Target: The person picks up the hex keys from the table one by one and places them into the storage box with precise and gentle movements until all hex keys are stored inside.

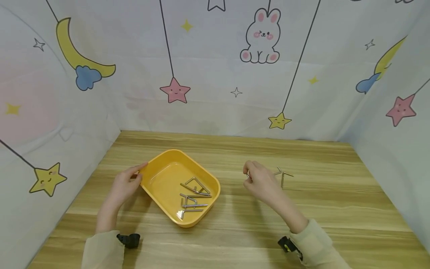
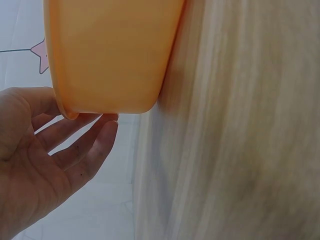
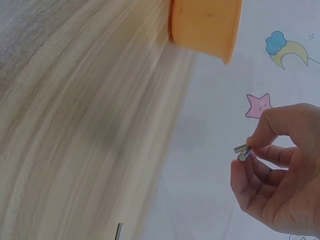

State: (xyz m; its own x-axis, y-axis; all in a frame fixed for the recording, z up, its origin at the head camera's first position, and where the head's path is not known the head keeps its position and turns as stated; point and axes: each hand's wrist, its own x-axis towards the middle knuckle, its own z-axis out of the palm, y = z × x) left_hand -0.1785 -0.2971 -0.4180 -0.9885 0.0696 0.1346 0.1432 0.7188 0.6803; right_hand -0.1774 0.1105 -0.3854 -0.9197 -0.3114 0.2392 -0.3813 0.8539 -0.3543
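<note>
A yellow plastic bin (image 1: 161, 168) stands on the table, holding several L-shaped metal hex keys (image 1: 195, 205) near its right end. My left hand (image 1: 124, 185) grips the bin at its left corner; in the left wrist view its fingers (image 2: 95, 150) bend against the outer wall below the rim, and one digit is partly hidden behind it. To the right of the bin, my right hand (image 1: 263, 183) pinches a hex key (image 3: 243, 156) between thumb and fingertips, raised above the tabletop. Most of that key is covered by the hand. More hex keys (image 1: 283, 179) lie on the table just beyond it.
The wood-grain table (image 1: 235, 239) is bounded by a printed white cloth (image 1: 208, 116) at the back and both sides. Black straps (image 1: 129, 240) sit around both wrists. One metal rod end (image 3: 119, 231) shows low in the right wrist view.
</note>
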